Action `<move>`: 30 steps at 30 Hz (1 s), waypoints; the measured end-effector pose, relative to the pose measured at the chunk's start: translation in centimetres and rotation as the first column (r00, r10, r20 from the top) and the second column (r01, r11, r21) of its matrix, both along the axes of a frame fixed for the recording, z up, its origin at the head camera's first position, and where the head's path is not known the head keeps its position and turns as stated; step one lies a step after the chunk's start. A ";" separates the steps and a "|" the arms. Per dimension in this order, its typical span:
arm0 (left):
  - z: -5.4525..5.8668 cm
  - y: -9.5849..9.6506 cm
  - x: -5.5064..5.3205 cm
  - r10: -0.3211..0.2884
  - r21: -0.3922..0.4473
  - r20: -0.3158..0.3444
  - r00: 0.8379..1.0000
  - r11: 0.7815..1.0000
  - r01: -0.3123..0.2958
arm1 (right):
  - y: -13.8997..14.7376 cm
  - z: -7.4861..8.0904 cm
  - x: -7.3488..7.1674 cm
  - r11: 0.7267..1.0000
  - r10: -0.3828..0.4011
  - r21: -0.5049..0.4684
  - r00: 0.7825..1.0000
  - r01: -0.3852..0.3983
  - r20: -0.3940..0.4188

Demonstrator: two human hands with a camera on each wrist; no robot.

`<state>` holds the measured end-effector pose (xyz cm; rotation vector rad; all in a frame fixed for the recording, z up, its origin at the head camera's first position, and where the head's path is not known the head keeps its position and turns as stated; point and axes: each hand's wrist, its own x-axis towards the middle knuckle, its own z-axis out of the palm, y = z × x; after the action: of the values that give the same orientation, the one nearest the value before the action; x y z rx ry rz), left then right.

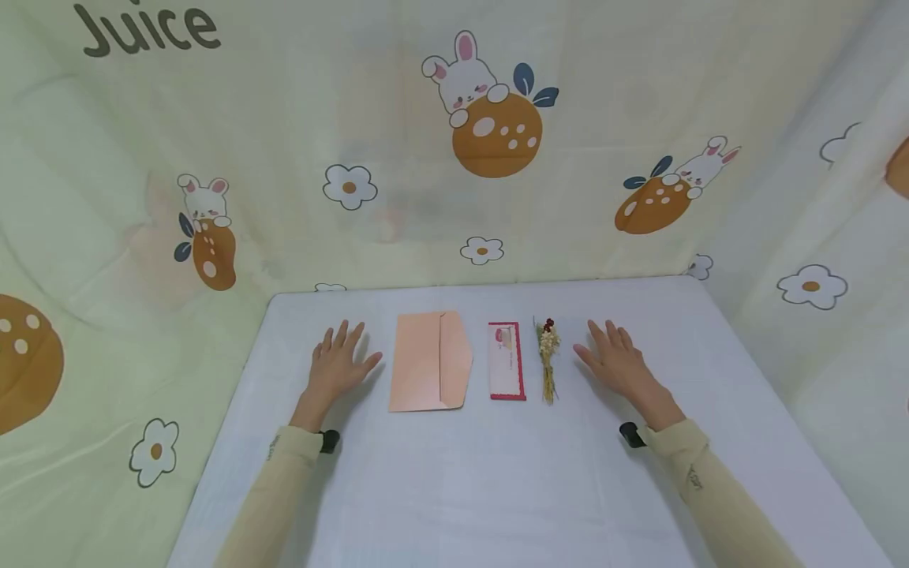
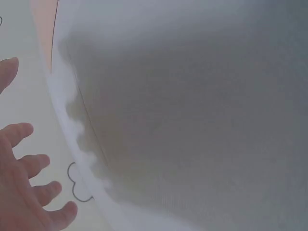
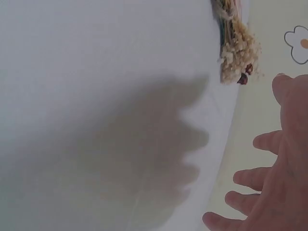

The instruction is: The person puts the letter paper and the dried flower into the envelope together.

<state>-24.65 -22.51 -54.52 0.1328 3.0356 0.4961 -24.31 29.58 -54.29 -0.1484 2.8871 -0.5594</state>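
A peach envelope point(image 1: 417, 363) lies with its pointed flap opened out to the right. To its right is a white card point(image 1: 505, 363) with a red border, and beyond that a small bunch of dried flowers point(image 1: 548, 355) with a dark red bloom at its top. My left hand point(image 1: 337, 369) hovers left of the envelope, fingers spread, holding nothing. On the other side my right hand point(image 1: 616, 364) hovers right of the dried flowers, fingers also spread and holding nothing. Both hands cast shadows on the table in the wrist views.
A white cloth covers the table point(image 1: 454, 489). Behind it hangs a pale curtain point(image 1: 398, 102) printed with rabbits, oranges and flowers, which also runs along both sides. A black wrist device point(image 1: 330, 441) sits at the left cuff, another black device point(image 1: 631, 435) at the right.
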 end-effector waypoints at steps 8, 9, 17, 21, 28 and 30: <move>-0.1 0.8 0.0 -0.014 0.006 0.008 1.000 1.000 0.014 | -2.1 0.4 -0.3 0.999 0.034 0.002 0.999 -0.034 -0.038; -0.1 0.9 0.0 -0.017 0.006 0.006 1.000 1.000 0.017 | -2.3 0.5 -0.3 0.999 0.038 -0.001 0.998 -0.038 -0.042; 0.0 2.6 -0.1 -0.045 0.012 -0.024 0.999 0.999 0.045 | -4.6 1.0 -0.5 0.998 0.059 -0.005 0.996 -0.060 -0.060; 0.0 3.5 -0.3 -0.057 0.022 -0.033 0.998 0.998 0.058 | -5.8 1.2 -0.6 0.997 0.069 -0.028 0.996 -0.071 -0.062; 0.0 4.9 -0.7 -0.090 0.010 -0.034 0.995 0.996 0.090 | -8.0 1.3 -1.0 0.994 0.096 -0.043 0.993 -0.099 -0.068; 0.0 5.4 -0.8 -0.104 0.000 -0.025 0.994 0.995 0.104 | -8.7 1.4 -1.1 0.993 0.108 -0.039 0.991 -0.111 -0.077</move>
<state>-25.47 -17.13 -54.53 0.2970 3.0324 0.4913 -25.44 20.85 -52.92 -0.3392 2.9178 -0.6080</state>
